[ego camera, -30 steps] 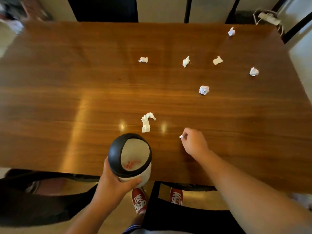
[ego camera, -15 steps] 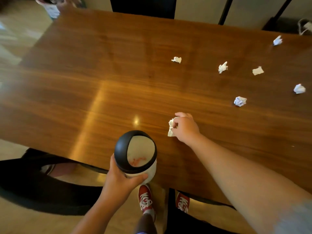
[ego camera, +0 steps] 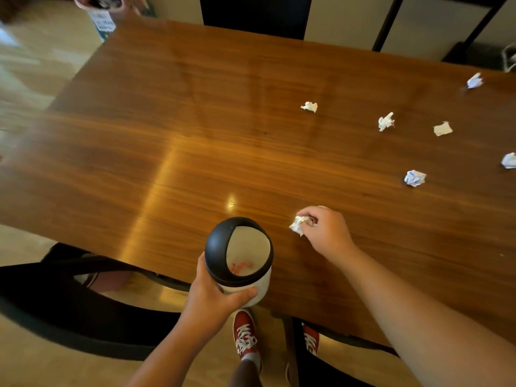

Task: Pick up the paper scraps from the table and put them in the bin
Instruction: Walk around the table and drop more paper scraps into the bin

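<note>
My left hand (ego camera: 212, 300) grips a small white bin (ego camera: 245, 286) with a black ring lid, held at the near edge of the wooden table (ego camera: 195, 135). Its mouth is open and faces up. My right hand (ego camera: 325, 233) is just right of the bin, fingers closed on a crumpled white paper scrap (ego camera: 298, 223) lifted slightly off the wood. Several more scraps lie to the right: one crumpled ball (ego camera: 415, 178), a twisted one (ego camera: 386, 121), a flat piece (ego camera: 442, 129), one further left (ego camera: 309, 106), and two near the right edge (ego camera: 474, 81) (ego camera: 508, 160).
A dark chair (ego camera: 255, 15) stands at the far side of the table. Another dark chair (ego camera: 69, 308) curves under the near left edge. My red shoes (ego camera: 245, 336) show on the floor below the bin. Something patterned (ego camera: 102, 12) stands by the far left corner.
My right hand closed on the long scrap near the bin and raised it, after pinching a tiny scrap a second ago. The view has swung left. The bin stays in my left hand.
</note>
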Available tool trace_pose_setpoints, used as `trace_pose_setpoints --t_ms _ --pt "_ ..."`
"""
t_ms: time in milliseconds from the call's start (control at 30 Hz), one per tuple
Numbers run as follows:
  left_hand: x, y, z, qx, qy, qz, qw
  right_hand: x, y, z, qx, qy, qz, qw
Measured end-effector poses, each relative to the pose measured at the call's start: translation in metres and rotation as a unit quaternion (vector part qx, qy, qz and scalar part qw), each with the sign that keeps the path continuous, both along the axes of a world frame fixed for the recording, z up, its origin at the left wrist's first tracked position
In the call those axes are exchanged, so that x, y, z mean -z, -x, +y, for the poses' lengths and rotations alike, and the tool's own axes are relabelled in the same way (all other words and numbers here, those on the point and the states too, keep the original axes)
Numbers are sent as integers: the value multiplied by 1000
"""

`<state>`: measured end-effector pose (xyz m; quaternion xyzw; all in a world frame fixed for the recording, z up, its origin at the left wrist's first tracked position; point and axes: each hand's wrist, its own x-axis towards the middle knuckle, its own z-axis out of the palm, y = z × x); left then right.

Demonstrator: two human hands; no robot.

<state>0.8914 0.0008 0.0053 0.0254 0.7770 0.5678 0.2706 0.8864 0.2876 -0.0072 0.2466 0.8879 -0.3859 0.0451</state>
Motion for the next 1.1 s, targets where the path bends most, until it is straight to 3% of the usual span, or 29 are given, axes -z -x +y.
trace_pose_setpoints --t_ms 133,300,367,433,500,533,567,767,1100 --pt "-2 -1 8 15 -11 -9 1000 -76 -24 5 50 1 157 986" --pt "-8 -2 32 36 -1 3 999 -179 -56 14 105 -32 389 915" --pt "-10 -3 44 44 -7 8 999 -190 -60 3 94 -36 426 899" --pt "-13 -6 56 48 -15 15 999 -178 -58 -17 30 -56 358 932" --pt "-17 -10 68 54 -25 26 998 -159 -55 -37 -91 -91 156 979" --pt "-19 -12 74 58 -30 32 997 -150 -57 -41 -137 -109 66 982" --pt "-21 -14 78 61 -33 35 997 -145 -59 -40 -152 -111 36 981" --pt "-25 -21 98 48 -49 26 997 -152 -79 7 -22 -50 206 977" --pt "-14 22 95 25 7 52 998 -100 -57 55 6 34 43 998"
